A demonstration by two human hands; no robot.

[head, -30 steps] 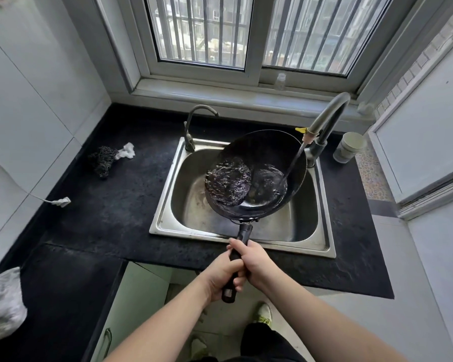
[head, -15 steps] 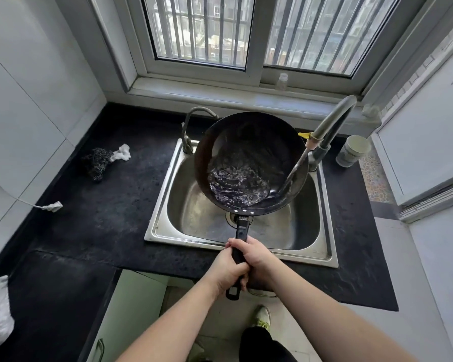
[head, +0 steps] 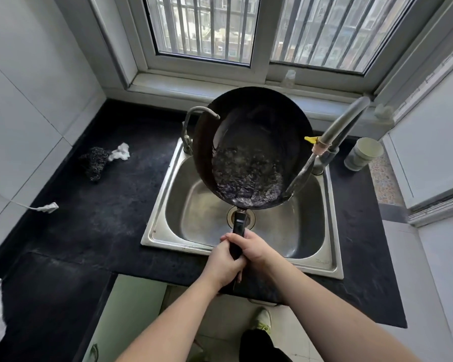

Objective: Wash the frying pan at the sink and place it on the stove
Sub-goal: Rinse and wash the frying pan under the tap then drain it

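Currently held over the sink (head: 165,226) — frying pan (head: 256,131) tilted steeply, far rim raised, water (head: 246,178) pooled at the low edge near the handle (head: 239,228). Gripped by both hands: left hand (head: 221,265) and right hand (head: 255,250) wrapped round the handle. Faucet (head: 343,124) just beside the pan's right rim — stream striking inside.

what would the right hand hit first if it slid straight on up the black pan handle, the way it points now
Probably the rim of the dark round frying pan, where the black handle joins it. The right hand grips that handle just ahead of the left hand, above the steel sink; depth is unclear.
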